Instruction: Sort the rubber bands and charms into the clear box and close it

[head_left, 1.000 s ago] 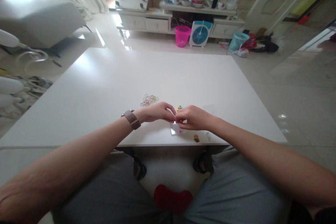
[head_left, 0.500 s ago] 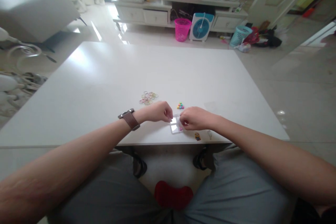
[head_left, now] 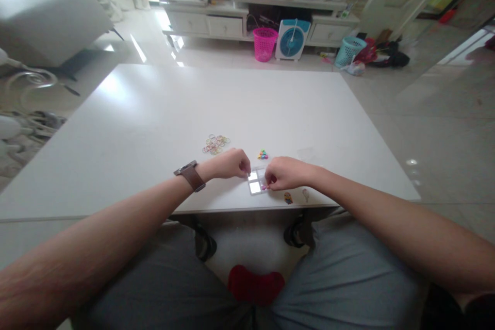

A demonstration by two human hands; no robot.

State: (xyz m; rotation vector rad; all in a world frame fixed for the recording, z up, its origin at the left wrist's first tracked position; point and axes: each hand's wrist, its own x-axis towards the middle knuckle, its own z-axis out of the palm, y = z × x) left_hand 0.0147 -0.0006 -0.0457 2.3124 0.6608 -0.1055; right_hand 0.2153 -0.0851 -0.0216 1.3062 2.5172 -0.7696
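Note:
A small clear compartment box [head_left: 256, 188] lies on the table near its front edge, with bright reflections in its left compartments. My left hand [head_left: 233, 163], wearing a watch [head_left: 190, 171] at the wrist, pinches the box's left edge. Curled over the right side of the box, my right hand [head_left: 285, 173] has its fingertips together in the front right compartment. Small pink pieces [head_left: 264, 187] show beside those fingertips; whether one is between them is hidden. Just behind the box sits a little heap of colourful pieces [head_left: 263, 154].
Loose rubber bands [head_left: 215, 144] lie left of the box. A yellow-and-blue cartoon figure [head_left: 288, 198] and a small pale charm [head_left: 306, 195] rest near the front edge. A clear flat piece [head_left: 306, 153] lies behind my right forearm on the white table [head_left: 232, 98].
My right fingertips have lowered slightly into the box's front right compartment. My left hand stays at the box's left edge. The whole view has shifted a little.

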